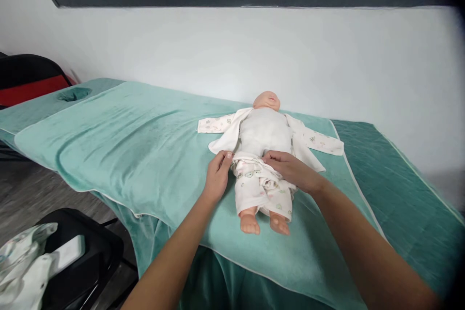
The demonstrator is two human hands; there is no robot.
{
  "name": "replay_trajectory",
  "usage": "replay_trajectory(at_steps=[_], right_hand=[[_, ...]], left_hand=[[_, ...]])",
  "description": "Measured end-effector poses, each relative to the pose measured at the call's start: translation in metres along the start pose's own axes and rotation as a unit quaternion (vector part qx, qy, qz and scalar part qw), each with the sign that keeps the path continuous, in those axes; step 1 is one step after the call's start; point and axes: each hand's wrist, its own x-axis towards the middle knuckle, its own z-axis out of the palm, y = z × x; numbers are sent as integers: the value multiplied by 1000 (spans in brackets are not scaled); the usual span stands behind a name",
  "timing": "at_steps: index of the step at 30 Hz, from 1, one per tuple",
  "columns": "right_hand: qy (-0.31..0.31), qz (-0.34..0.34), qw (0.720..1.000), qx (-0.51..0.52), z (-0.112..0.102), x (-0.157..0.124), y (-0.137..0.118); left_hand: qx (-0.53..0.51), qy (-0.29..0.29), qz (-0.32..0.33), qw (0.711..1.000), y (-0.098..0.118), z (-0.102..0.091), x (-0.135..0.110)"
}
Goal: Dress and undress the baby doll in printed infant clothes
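A baby doll [267, 100] lies on its back on the green cover, head toward the wall and bare feet toward me. Its printed white jacket [221, 124] is spread open, sleeves out to both sides, over a plain white undershirt [266, 128]. Printed white pants [249, 189] cover its legs, with the waist bunched at the hips. My left hand [219, 170] pinches the waistband at the left side. My right hand [288, 168] grips the waistband near the middle, its fingertips partly hidden in the cloth.
The long padded bed [127, 126] with a face hole [74, 94] runs along the white wall below a dark window frame. At lower left, a black chair [98, 247] bears printed baby clothes [22, 261] and a white object [69, 252]. Another chair [32, 72] stands far left.
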Motion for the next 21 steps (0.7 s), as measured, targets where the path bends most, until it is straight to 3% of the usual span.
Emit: replay_trajectory(at_steps=[21], right_hand=[[3,-4,1000,-3,1,0,-2]], left_hand=[[-14,2,-12,1000,-2,1,2]])
